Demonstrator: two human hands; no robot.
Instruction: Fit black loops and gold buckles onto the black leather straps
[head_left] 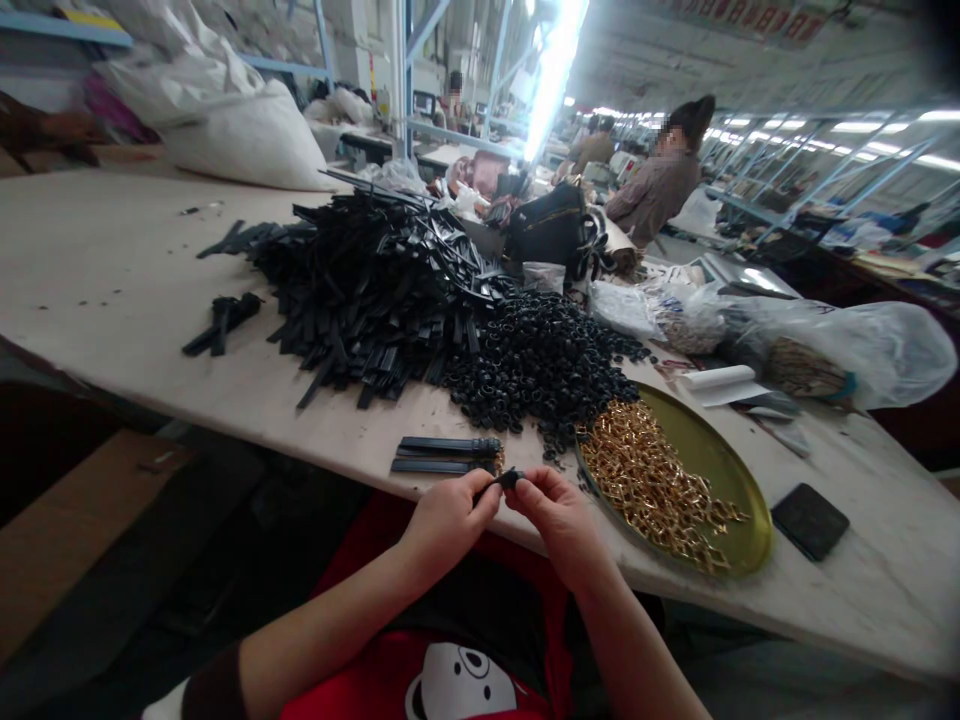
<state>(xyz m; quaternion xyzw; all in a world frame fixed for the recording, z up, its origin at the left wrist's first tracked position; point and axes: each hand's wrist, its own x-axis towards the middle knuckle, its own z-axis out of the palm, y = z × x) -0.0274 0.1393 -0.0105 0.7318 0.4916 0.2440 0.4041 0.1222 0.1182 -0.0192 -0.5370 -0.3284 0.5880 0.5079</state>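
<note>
Close to the table's front edge, my left hand (450, 520) pinches a short black strap (510, 478). The fingers of my right hand (559, 515) are closed on the strap's other end; whether a loop or buckle is there is too small to tell. Just beyond my hands lie finished-looking black straps (446, 455) side by side, with gold metal at their right ends. Past these is a heap of small black loops (532, 360). Right of my hands, a round gold-coloured tray (731, 480) holds many gold buckles (660, 480).
A large pile of black strips (375, 280) covers the table's middle, with a few strips (221, 322) apart on the left. A dark flat phone-like object (810, 520) lies right of the tray. White sacks (240, 120), plastic bags (885, 340) and a black bag (551, 230) stand behind. Another person (660, 180) is farther back.
</note>
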